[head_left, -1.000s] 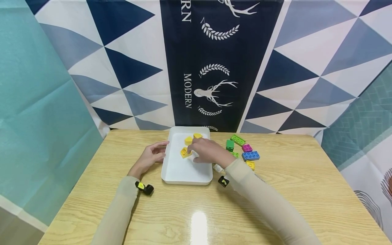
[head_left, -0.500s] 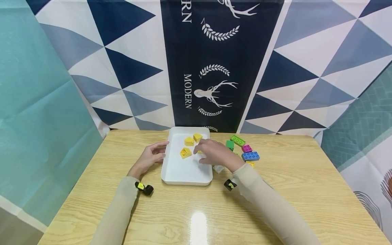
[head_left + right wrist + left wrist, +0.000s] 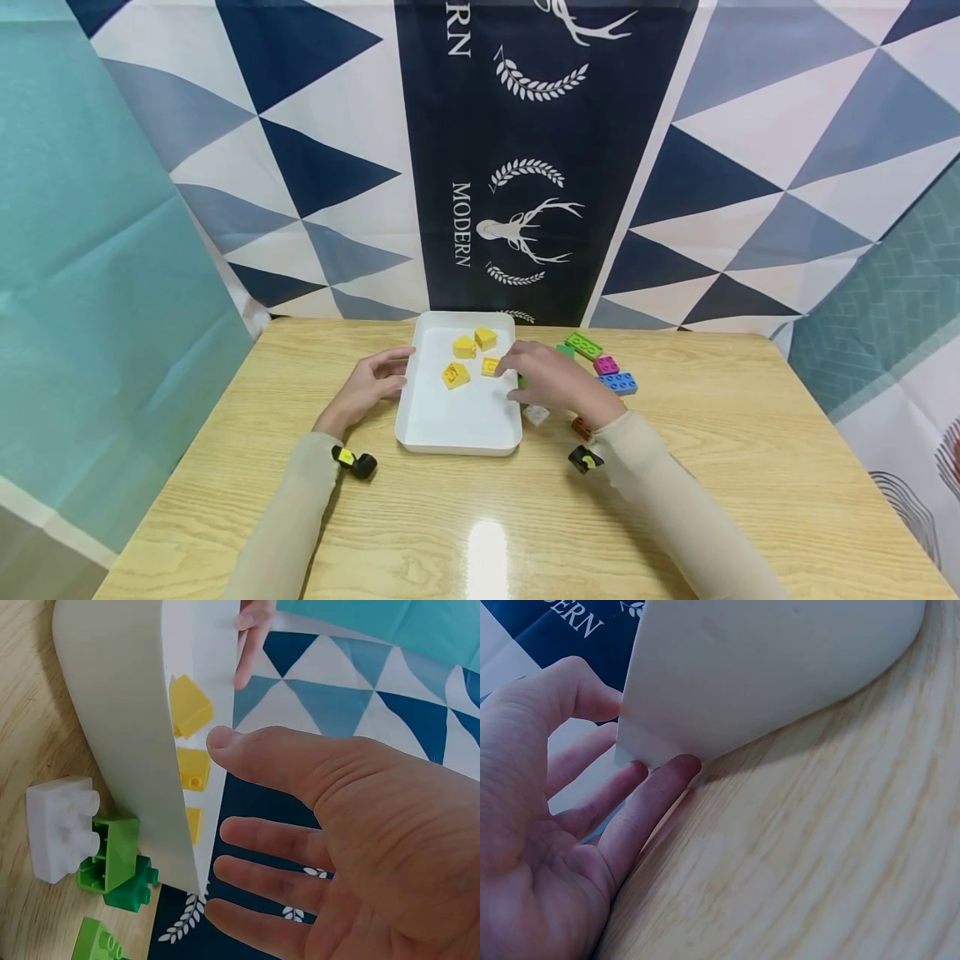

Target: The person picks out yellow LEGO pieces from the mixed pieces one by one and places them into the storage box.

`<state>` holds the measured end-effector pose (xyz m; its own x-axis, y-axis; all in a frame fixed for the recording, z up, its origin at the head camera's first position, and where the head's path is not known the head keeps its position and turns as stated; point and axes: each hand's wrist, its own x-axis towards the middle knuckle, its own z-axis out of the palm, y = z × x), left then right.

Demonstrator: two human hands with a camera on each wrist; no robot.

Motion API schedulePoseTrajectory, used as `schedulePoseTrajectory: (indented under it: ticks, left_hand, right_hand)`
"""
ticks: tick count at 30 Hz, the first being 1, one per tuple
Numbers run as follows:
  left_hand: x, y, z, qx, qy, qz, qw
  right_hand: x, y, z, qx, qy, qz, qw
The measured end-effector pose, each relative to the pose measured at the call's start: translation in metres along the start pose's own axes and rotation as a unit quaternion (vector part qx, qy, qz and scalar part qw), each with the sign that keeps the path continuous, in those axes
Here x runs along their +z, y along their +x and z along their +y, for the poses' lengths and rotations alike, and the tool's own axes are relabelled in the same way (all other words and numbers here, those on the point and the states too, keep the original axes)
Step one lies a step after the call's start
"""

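Note:
A white tray (image 3: pixel 457 425) stands on the table with several yellow toy building bricks (image 3: pixel 455 375) inside, some of them slope-shaped. My left hand (image 3: pixel 372 379) rests against the tray's left side; in the left wrist view its thumb meets the wall's edge and loosely extended fingers (image 3: pixel 679 769) touch the wall lower down. Over the tray's right rim hangs my right hand (image 3: pixel 555 379), holding nothing, thumb and fingers spread apart in the right wrist view. Just left of its fingertips lies a small yellow brick (image 3: pixel 491 367) on the tray floor.
Right of the tray, loose bricks lie on the table (image 3: pixel 420 517): a white one (image 3: pixel 536 414), a blue one (image 3: pixel 618 383), a magenta one (image 3: pixel 606 365), a brown one (image 3: pixel 582 428) and green ones (image 3: pixel 583 344). My right arm covers part of them. A patterned cloth (image 3: pixel 510 167) hangs behind the table.
My right hand has moved right, from above the tray's middle to its right rim, uncovering the small yellow brick inside. The left hand stays at the tray's side.

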<state>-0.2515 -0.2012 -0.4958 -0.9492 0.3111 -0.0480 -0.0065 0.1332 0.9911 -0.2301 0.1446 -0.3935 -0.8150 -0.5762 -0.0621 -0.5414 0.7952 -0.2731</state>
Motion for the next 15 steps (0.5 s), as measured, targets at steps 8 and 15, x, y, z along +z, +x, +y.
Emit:
schedulePoseTrajectory:
  ticks: [8,15]
  left_hand:
    - [0.001,0.001,-0.001,0.000,-0.001,-0.004,1.0000]
    - [0.000,0.001,-0.001,0.003,-0.001,-0.002,1.0000]
  right_hand:
    - [0.000,-0.013,0.010,0.006,0.002,0.021,0.9997]
    - [0.000,-0.021,0.020,0.003,-0.011,0.032,0.9994]
